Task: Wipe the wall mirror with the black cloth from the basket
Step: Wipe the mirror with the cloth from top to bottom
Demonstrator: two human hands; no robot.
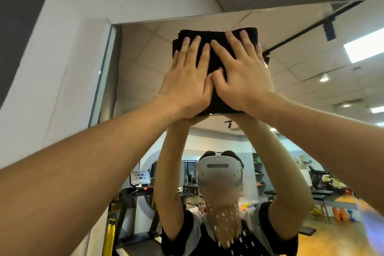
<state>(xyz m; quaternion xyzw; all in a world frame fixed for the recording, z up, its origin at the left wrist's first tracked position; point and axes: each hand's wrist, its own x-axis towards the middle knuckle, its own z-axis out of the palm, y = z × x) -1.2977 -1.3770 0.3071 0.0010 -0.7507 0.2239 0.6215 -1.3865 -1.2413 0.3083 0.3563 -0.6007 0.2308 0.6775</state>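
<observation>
Both arms reach up, and the left hand point(187, 81) and right hand point(241, 77) lie flat, fingers spread, thumbs touching, pressing the folded black cloth point(216, 33) against the wall mirror point(301, 89) just under its top edge. Neither hand grips the cloth; only pressure holds it. Easing off at this stretch could let the cloth slip down or unfold. Spray droplets point(224, 218) lower on the glass may run before being wiped.
</observation>
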